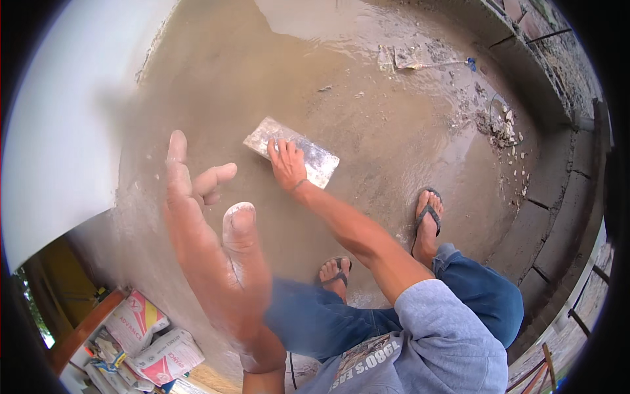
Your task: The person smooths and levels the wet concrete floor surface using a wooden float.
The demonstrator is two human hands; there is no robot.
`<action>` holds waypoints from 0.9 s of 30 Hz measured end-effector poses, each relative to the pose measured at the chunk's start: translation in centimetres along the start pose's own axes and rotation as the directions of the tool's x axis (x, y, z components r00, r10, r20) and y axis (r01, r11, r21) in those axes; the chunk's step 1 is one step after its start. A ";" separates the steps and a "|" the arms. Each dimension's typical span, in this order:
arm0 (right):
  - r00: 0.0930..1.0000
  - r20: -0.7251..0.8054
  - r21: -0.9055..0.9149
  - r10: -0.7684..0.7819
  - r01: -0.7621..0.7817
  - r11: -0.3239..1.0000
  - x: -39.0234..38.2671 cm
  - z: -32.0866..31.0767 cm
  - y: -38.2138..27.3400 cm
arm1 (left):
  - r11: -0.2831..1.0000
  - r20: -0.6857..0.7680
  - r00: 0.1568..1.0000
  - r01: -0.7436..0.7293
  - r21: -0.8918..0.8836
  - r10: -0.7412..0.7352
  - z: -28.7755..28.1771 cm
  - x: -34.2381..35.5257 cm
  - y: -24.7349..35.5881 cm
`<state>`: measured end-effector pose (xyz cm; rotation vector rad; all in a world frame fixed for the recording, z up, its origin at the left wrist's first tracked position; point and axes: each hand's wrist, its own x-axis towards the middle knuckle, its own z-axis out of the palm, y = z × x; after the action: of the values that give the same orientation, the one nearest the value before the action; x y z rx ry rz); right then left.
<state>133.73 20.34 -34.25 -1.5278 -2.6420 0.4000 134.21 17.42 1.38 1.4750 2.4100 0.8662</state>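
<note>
Trowel [292, 152] lay flat on the wet cement floor [394, 125], mid-frame, right hand [287, 164] pressed on top, grip closed over its handle. Left hand [213, 223] was raised close to camera, blurred, fingers spread, holding nothing. Both feet in flip-flops [428, 213] stood on the floor. Cement bags [147, 341] were stacked lower left; debris [502, 125] lay upper right.

A: L hand [220, 262]? 
B: Raised close to cam, open, fingers [176, 154] spread, thumb out, palm grey-smeared.
A: R hand [287, 164]?
B: Arm extended fwd/down, palm flat, fingers together, wrist straight.
</note>
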 end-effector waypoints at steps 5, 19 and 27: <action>0.931 -0.247 0.066 0.269 -0.260 0.963 7.0 1.3 7.1 | 0.992 0.006 0.994 -0.107 0.065 0.106 -1.1 -0.2 -0.9; 0.940 -0.175 -0.089 0.293 -0.311 0.946 -5.4 -23.8 45.6 | 0.995 0.150 0.983 -0.100 -0.031 0.103 2.9 1.5 2.3; 0.999 0.028 -0.184 -0.036 0.040 0.982 -17.3 -12.3 33.9 | 0.954 0.354 0.925 -0.219 0.203 0.137 11.2 6.1 2.6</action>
<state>173.32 23.88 -29.67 -1.5259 -2.7910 0.1764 138.16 27.88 -5.41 1.7859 2.2055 0.3181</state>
